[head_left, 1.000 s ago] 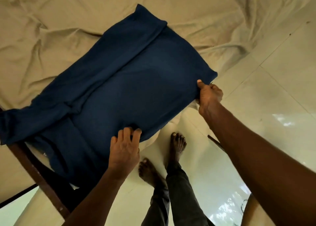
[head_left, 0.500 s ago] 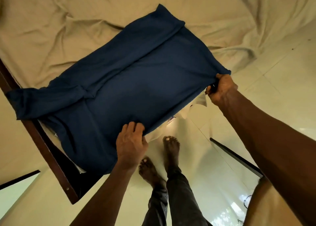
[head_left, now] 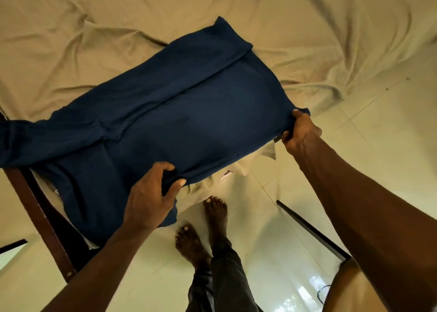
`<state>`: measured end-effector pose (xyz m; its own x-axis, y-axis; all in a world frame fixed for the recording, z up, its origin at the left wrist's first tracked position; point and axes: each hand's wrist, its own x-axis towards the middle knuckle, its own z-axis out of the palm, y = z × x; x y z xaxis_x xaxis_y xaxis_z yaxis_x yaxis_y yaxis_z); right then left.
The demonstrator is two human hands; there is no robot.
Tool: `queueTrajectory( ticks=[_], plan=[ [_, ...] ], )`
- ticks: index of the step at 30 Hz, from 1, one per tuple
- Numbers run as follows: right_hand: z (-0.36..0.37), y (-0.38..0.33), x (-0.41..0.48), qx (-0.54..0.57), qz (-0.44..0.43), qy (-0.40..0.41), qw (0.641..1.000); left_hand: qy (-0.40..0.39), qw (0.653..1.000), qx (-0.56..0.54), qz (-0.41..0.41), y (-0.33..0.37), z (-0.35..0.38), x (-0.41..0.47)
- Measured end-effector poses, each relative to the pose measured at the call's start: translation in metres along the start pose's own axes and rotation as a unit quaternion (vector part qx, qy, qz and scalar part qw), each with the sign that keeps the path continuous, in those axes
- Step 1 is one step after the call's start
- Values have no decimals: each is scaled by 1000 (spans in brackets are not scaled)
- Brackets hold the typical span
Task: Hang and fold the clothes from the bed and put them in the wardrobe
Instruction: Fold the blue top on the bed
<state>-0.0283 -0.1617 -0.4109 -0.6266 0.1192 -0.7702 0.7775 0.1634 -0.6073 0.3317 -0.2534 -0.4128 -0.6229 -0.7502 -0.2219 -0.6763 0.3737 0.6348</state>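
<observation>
Bedsheet (head_left: 118, 40), rumpled beige, under blue garment (head_left: 189, 113); left hand (head_left: 151, 196), right hand (head_left: 300, 132) fingers (head_left: 298, 115) tight on its edge; tiled floor (head_left: 390, 122).

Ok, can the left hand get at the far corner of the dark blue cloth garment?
Probably, once it lets go: the left hand grips the near edge of the dark blue cloth garment, and nothing lies across the fabric.

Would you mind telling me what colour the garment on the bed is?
The garment is plain dark navy blue, with no visible pattern, seen in the head view.
</observation>
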Motion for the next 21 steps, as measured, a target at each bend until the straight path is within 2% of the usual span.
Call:
queueTrajectory(
  ticks=[4, 6, 10, 16, 21],
  plan=[
    [12, -17, -4, 53, 36, -52, 997, -120, 992, 32, -8, -12, -33, 25],
    [24, -29, -7, 74, 39, -57, 995, -146, 987, 62, -22, -14, -52, 35],
    [65, -46, -6, 55, 36, -81, 995, -187, 975, 49, -112, -16, -87, 59],
    [132, -58, -4, 21, 6, -93, 995, -114, 965, -34, -232, -27, -91, 100],
    [172, -53, -4, -6, -79, -94, 992, -25, 949, -108, -297, -39, -79, 119]
  ],
)
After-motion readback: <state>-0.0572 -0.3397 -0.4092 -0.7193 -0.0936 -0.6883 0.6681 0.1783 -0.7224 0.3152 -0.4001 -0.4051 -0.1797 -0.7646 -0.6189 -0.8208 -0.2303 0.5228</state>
